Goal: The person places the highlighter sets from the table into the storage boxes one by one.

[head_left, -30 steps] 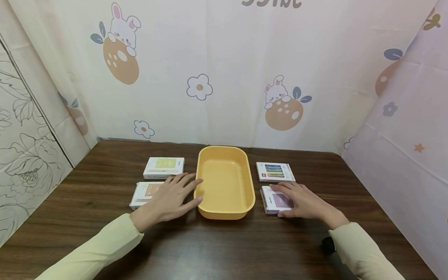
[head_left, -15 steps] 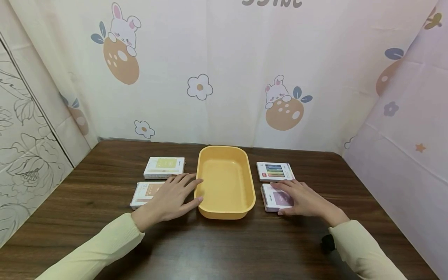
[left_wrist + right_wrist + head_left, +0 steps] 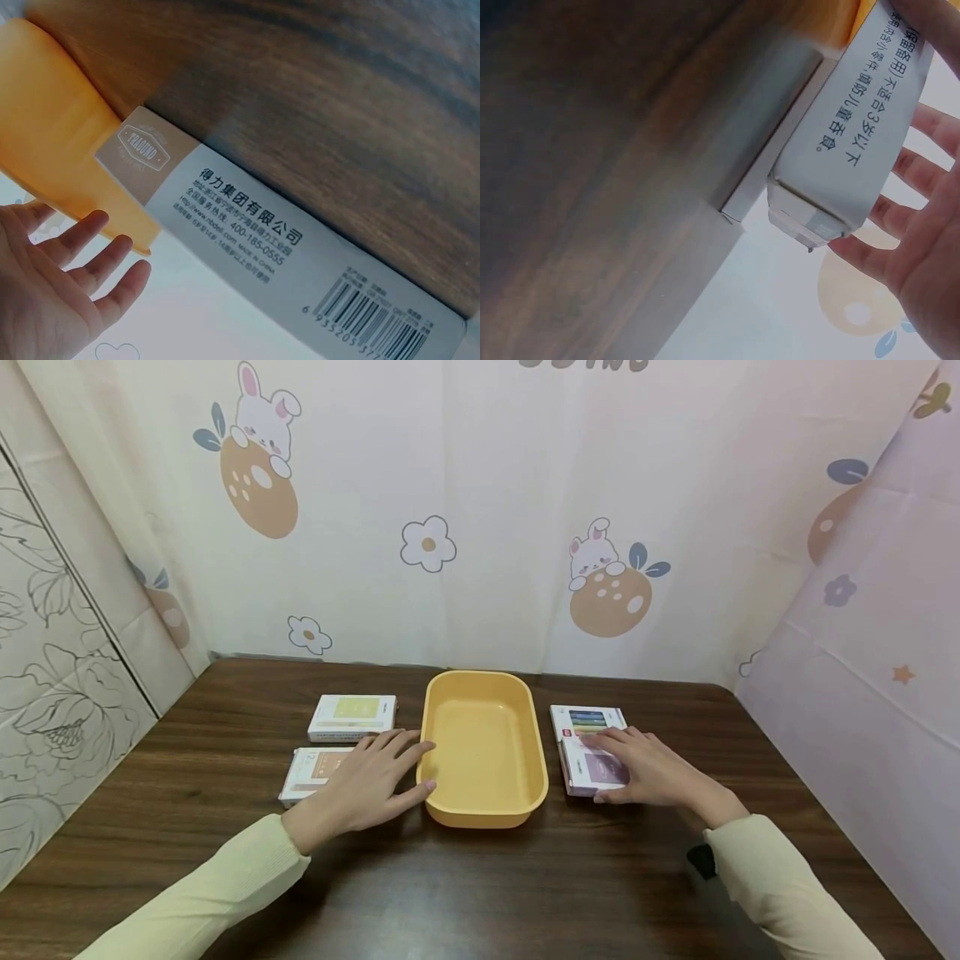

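Observation:
My right hand [image 3: 660, 772] holds a flat white box with a purple label [image 3: 592, 768] between thumb and fingers. In the right wrist view this box [image 3: 847, 127] is tilted over the edge of another box [image 3: 772, 146]. Its far edge overlaps a white box with a window of coloured sticks [image 3: 588, 718] in the head view. My left hand [image 3: 363, 785] is spread, fingertips at the left rim of a yellow tray [image 3: 538, 760]. Under that hand lies a white box with an orange label [image 3: 303, 772], partly hidden; its printed side [image 3: 232, 217] faces the left wrist camera.
A white box with a yellow-green label [image 3: 352, 717] lies behind the orange-labelled one. The dark wooden table [image 3: 480, 893] ends at a curtain [image 3: 495, 485] printed with rabbits and flowers. A small black object [image 3: 702, 862] shows under the right sleeve.
My right hand has moved the purple-labelled box away from me, and it has come up against the box with coloured sticks. The left hand and tray have stayed put.

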`<action>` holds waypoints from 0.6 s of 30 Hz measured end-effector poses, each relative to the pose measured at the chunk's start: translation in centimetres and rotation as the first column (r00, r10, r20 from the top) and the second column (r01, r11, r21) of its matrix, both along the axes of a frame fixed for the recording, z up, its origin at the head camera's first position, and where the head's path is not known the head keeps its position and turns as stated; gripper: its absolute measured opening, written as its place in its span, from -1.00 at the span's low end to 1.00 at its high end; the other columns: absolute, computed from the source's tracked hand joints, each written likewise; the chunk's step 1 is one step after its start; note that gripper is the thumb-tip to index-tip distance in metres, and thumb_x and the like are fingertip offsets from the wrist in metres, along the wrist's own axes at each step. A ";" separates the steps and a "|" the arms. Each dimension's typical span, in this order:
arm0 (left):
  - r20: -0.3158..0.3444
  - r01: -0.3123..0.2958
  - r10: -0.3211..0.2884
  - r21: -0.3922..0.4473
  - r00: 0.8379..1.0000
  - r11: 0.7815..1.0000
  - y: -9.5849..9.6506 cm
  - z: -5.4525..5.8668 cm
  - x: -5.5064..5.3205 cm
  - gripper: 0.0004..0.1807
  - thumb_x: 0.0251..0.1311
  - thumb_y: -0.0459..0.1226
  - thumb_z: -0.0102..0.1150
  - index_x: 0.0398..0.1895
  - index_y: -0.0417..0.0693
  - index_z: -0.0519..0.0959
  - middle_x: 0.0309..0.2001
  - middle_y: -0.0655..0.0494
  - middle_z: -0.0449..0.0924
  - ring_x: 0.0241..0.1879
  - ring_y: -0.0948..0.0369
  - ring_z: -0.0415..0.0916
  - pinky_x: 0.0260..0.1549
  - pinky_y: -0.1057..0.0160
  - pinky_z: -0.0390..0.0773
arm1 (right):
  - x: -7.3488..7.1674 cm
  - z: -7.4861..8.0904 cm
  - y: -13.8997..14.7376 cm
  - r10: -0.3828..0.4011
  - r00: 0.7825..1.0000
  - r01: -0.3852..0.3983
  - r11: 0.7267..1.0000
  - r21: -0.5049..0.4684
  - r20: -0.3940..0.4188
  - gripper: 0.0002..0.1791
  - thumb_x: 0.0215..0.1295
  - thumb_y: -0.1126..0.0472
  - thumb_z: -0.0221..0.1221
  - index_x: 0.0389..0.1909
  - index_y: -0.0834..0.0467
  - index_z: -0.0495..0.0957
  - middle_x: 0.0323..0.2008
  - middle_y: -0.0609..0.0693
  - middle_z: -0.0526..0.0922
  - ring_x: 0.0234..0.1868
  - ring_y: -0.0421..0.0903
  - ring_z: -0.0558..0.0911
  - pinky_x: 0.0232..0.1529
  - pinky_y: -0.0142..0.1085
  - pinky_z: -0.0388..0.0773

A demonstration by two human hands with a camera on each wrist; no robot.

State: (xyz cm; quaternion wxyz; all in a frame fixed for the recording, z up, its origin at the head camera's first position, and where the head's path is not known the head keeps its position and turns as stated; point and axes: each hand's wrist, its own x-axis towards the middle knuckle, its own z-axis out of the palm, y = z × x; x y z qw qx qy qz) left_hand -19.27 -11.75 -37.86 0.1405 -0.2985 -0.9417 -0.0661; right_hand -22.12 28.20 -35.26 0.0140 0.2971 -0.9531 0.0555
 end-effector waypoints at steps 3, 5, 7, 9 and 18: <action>0.003 -0.003 0.003 -0.004 1.000 1.000 0.0 0.0 0.0 -0.33 0.19 0.29 -0.31 0.24 0.17 0.32 0.21 0.08 0.34 0.20 0.05 0.27 0.11 -0.04 0.29 | -0.3 0.3 -0.2 -0.013 1.000 0.013 1.000 0.008 -0.002 -0.10 -0.17 -0.21 0.35 0.25 0.01 0.32 0.14 0.09 0.44 0.11 0.11 0.41 0.07 0.13 0.29; 0.005 -0.003 0.003 -0.003 1.000 1.000 0.0 0.0 0.0 -0.34 0.19 0.28 -0.29 0.24 0.17 0.32 0.21 0.07 0.35 0.20 0.05 0.27 0.11 -0.04 0.29 | -0.5 0.6 -0.3 -0.012 1.000 0.012 1.000 0.008 -0.006 -0.11 -0.17 -0.20 0.36 0.25 0.02 0.33 0.13 0.09 0.45 0.10 0.11 0.41 0.06 0.14 0.29; 0.007 -0.004 0.004 -0.003 1.000 1.000 0.0 0.0 0.0 -0.34 0.19 0.28 -0.28 0.24 0.17 0.32 0.21 0.07 0.35 0.20 0.05 0.27 0.11 -0.04 0.29 | -0.7 0.8 -0.4 -0.008 1.000 0.008 1.000 0.010 -0.011 -0.11 -0.18 -0.21 0.36 0.24 0.02 0.33 0.12 0.09 0.46 0.08 0.10 0.42 0.05 0.14 0.30; 0.009 -0.003 0.003 -0.001 1.000 1.000 0.0 0.0 0.0 -0.34 0.19 0.28 -0.28 0.24 0.17 0.32 0.21 0.07 0.35 0.20 0.05 0.27 0.11 -0.05 0.29 | -0.9 1.1 -0.5 -0.001 1.000 0.001 1.000 0.012 -0.015 -0.11 -0.17 -0.22 0.35 0.24 0.02 0.33 0.12 0.09 0.45 0.07 0.09 0.42 0.03 0.12 0.32; 0.016 -0.005 0.005 -0.004 1.000 1.000 0.0 0.1 0.0 -0.33 0.19 0.29 -0.30 0.24 0.17 0.32 0.21 0.07 0.35 0.21 0.06 0.27 0.11 -0.06 0.29 | -1.7 2.4 -1.0 0.003 1.000 -0.003 1.000 0.018 -0.025 -0.08 -0.19 -0.25 0.34 0.24 0.03 0.32 0.11 0.07 0.46 0.02 0.02 0.42 0.02 0.06 0.33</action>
